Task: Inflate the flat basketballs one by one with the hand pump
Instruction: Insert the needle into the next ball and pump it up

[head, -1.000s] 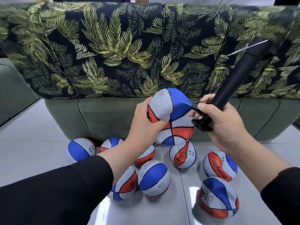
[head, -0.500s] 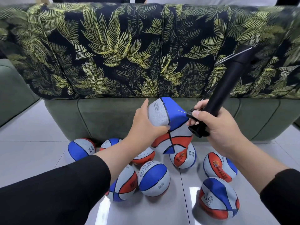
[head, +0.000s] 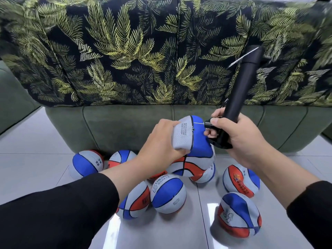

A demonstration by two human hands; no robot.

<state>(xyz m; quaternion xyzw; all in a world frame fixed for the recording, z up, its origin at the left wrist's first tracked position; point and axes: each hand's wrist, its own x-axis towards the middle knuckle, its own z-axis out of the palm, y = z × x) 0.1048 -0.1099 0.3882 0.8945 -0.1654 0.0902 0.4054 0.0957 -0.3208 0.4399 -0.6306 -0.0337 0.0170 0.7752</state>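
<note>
the flat basketball (head: 195,141) sits mid-frame, gripped by the left hand (head: 159,142). the right hand (head: 240,139) clutches the black hand pump (head: 240,87), its needle (head: 197,123) over the ball's top. more basketballs (head: 168,194) lie on the tiled floor (head: 36,159) below, before a green sofa (head: 116,126).

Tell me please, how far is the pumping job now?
Done: nothing plainly; several balls on the floor look dented. In hand: the left hand grips a flat basketball, the right hand holds the black hand pump, its needle near the valve, not inserted. Left: insertion, pumping, other balls.
</note>
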